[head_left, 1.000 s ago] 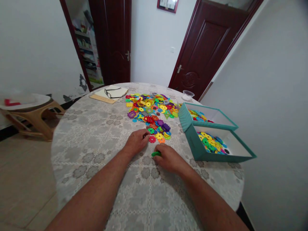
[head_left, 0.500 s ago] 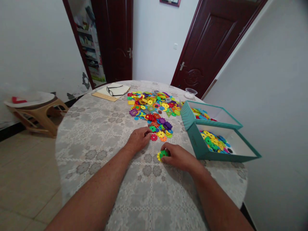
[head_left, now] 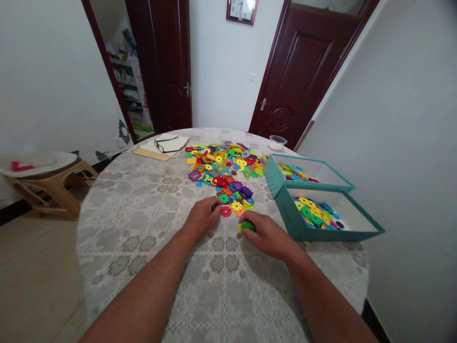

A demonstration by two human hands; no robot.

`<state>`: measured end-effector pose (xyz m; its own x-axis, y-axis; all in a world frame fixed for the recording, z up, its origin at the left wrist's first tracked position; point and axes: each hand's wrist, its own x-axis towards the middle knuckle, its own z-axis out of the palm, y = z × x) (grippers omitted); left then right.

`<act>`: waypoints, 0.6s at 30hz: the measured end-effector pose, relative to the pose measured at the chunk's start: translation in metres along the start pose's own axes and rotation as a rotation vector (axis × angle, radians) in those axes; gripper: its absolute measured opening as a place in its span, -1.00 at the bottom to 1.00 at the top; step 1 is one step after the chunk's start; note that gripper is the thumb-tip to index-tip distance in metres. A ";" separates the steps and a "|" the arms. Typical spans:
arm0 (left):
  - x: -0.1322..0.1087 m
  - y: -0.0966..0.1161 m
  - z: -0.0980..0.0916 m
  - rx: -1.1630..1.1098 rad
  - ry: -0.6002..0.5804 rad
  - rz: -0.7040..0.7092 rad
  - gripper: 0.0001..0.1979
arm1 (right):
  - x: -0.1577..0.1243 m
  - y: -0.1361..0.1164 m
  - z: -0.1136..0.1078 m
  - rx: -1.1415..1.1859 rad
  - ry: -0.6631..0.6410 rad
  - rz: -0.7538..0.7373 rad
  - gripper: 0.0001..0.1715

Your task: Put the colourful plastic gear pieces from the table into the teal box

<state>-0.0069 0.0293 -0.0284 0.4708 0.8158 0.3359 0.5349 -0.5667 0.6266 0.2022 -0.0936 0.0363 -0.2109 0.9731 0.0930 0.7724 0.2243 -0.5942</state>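
Note:
A heap of flat, gear-edged plastic discs (head_left: 224, 166) in many colours lies on the round table (head_left: 150, 228) with its patterned cloth. My left hand (head_left: 203, 216) rests on the cloth, fingers curled, its fingertips beside a red disc (head_left: 225, 211) at the heap's near edge. Just right of it, my right hand (head_left: 266, 233) grips a green disc (head_left: 247, 226) joined to a yellow one, held just above the cloth.
Two teal open boxes (head_left: 285, 209) with several coloured discs inside stand at the right. Glasses (head_left: 166, 143) lie on a notebook at the far side. A small clear bowl (head_left: 277, 141) is at the far right. A stool (head_left: 53, 181) stands left; two dark doors behind.
My right hand has turned and lifted the green disc, with a yellow disc now joined to it, and shifted slightly right. The left hand has stayed by the red disc.

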 end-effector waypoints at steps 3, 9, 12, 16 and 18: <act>-0.001 -0.001 0.000 -0.003 -0.004 0.011 -0.79 | -0.001 0.015 -0.022 -0.117 0.381 0.009 -0.78; -0.001 -0.001 0.001 -0.007 0.011 0.005 -0.80 | -0.015 0.074 -0.063 -0.513 0.868 0.185 -0.71; -0.001 0.001 0.000 -0.009 0.014 -0.002 -0.81 | -0.018 0.082 -0.067 -0.602 0.969 0.258 -0.65; -0.001 0.002 -0.001 -0.015 0.020 -0.007 -0.80 | -0.008 0.056 -0.043 -0.468 0.922 0.057 -0.66; -0.001 0.001 -0.001 -0.021 0.045 -0.017 -0.79 | 0.001 0.041 -0.018 -0.378 0.771 -0.053 -0.64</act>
<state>-0.0072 0.0278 -0.0274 0.4296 0.8301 0.3556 0.5274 -0.5502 0.6474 0.2443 -0.0824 0.0267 0.1081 0.6946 0.7112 0.9495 0.1397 -0.2808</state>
